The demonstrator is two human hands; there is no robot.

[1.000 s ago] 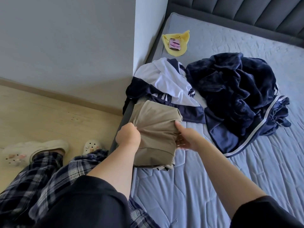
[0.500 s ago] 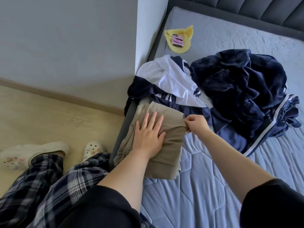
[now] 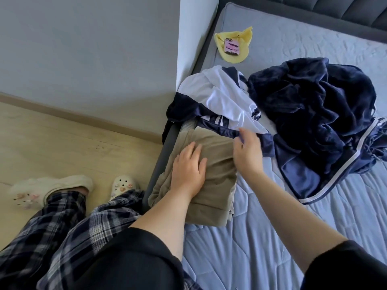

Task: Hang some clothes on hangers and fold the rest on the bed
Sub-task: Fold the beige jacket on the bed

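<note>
Figure: a grey wall [image 3: 83,49] is meeting a pale wood-look floor [image 3: 62,147] along a beige skirting [image 3: 73,116]. A white pillar [image 3: 196,28] is adjoining the bed [image 3: 230,258], whose dark, possibly upholstered headboard [image 3: 314,9] is running behind.

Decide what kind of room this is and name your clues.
Most likely a bedroom: a quilted mattress with a padded headboard, and clothes lying on it, a folded khaki garment and a crumpled navy garment.

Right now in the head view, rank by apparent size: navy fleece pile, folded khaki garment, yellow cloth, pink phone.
Largest to smallest:
1. navy fleece pile
2. folded khaki garment, nearer the camera
3. yellow cloth
4. pink phone
</note>
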